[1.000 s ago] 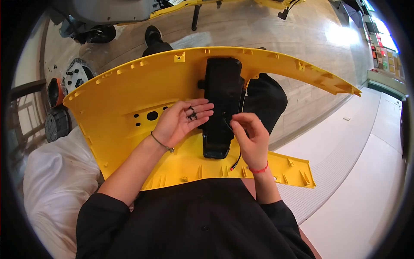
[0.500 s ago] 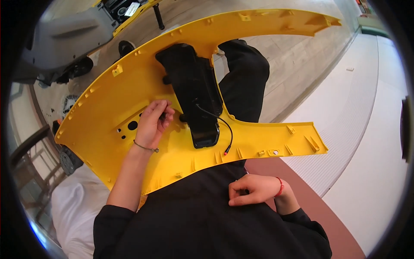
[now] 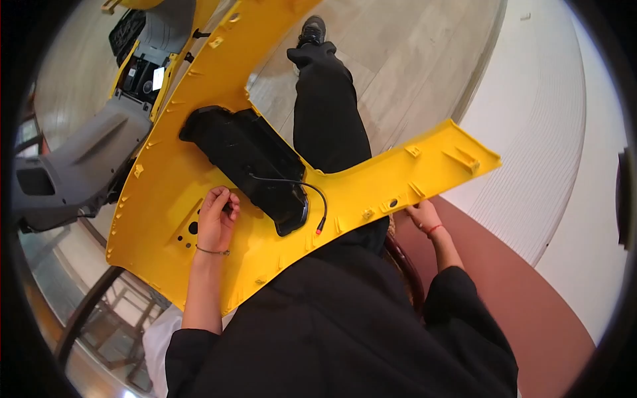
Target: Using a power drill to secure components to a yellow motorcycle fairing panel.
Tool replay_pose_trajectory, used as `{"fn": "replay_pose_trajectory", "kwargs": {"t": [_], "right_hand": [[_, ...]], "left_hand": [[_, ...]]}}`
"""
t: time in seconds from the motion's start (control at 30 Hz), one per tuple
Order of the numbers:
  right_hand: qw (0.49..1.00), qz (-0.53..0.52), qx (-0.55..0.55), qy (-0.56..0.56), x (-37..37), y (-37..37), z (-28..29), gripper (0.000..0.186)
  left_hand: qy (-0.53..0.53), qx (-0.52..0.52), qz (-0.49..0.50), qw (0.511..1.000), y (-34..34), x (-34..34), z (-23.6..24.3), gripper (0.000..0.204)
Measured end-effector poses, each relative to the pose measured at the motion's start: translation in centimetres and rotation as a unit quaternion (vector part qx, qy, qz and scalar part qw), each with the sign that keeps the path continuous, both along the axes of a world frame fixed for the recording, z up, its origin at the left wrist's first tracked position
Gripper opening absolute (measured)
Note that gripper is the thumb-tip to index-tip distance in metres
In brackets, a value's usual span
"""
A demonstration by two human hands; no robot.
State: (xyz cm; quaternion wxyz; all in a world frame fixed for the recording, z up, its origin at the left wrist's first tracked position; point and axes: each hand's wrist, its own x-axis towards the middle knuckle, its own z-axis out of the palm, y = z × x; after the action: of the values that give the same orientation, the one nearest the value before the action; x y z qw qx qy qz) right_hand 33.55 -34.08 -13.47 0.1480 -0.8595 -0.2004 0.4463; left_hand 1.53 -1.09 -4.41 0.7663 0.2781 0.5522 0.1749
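A large curved yellow plastic panel (image 3: pixel 169 166) rests across my lap, its ribbed inner side up. Fixed to it is a black light housing (image 3: pixel 242 156), from which a black cable (image 3: pixel 317 194) with a red-tipped connector (image 3: pixel 318 231) curls out. My left hand (image 3: pixel 217 215) is over the panel, beside the housing and a group of round holes (image 3: pixel 193 228). Its fingers are curled together; a dark spot shows between them, too small to name. At the lower edge of the panel's right arm is my right hand (image 3: pixel 424 216), its fingertips partly hidden by that edge.
A grey and yellow scooter body (image 3: pixel 86 142) stands at the left, close to the panel. My leg in black trousers (image 3: pixel 328 113) stretches forward over the wooden floor (image 3: pixel 411 46). A dark red chair edge (image 3: pixel 406 268) shows at my right, beside a white ribbed platform (image 3: pixel 531 119).
My right hand has moved from my lap up and right to the panel's edge. The panel has turned, its right arm swinging upward, and the view has shifted. My left hand stays curled.
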Motion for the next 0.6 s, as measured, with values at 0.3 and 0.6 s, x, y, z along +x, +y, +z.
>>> {"fn": "replay_pose_trajectory", "kwargs": {"t": [0.3, 0.6], "right_hand": [[0.984, -0.136, -0.034, 0.112, -1.0, -7.8, -12.0, 0.039], [0.973, -0.227, -0.035, 0.004, -0.2, -6.9, -12.5, 0.03]], "left_hand": [[0.053, 0.0, -0.041, 0.998, 0.2, -1.0, 0.1, 0.015], [0.045, -0.001, -0.052, 0.998, -0.3, 0.0, 0.2, 0.012]]}}
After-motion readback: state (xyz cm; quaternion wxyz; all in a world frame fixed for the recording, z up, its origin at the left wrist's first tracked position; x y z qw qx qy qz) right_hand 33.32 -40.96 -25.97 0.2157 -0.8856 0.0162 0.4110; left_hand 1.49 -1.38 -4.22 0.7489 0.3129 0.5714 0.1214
